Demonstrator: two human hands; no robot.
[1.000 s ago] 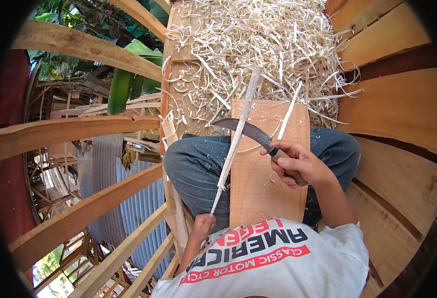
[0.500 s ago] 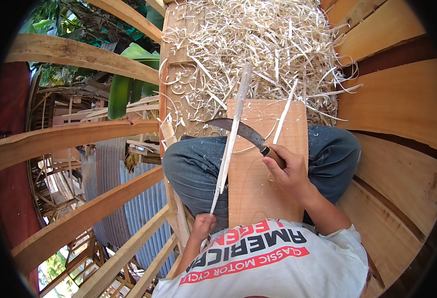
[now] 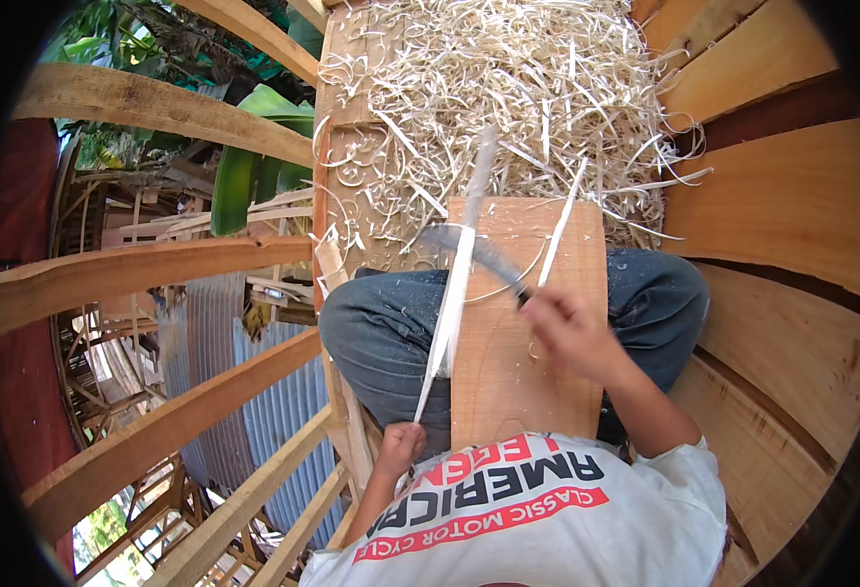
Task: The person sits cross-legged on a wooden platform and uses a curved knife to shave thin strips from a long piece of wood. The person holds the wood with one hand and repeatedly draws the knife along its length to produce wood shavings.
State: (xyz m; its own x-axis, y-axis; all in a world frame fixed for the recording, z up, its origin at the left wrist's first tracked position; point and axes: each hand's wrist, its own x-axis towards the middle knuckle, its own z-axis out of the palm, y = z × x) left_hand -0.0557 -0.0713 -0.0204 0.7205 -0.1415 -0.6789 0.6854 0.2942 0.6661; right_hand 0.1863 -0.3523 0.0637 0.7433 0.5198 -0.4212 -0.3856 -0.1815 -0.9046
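Observation:
My left hand (image 3: 402, 446) is closed around the near, thin end of a long pale wooden stick (image 3: 454, 284). From there the stick slants up and away over my left thigh and the left edge of a flat wooden board (image 3: 528, 391) on my lap. My right hand (image 3: 572, 335), smeared by motion, grips the handle of a curved sickle-like knife (image 3: 494, 262). Its blade crosses the stick about midway, tip pointing left. Below the blade the stick looks whiter; its far part is greyer. My fingers hide most of the handle.
A thick heap of curly wood shavings (image 3: 518, 88) covers the planks ahead. One pale strip (image 3: 562, 220) lies on the board's far right part. Wooden slats (image 3: 146, 269) form an open railing at left; a plank wall (image 3: 772, 196) rises at right.
My right hand and the knife have shifted slightly and now blur, with the blade tip a little further right. More white wood shows on the stick. My left hand stays in place.

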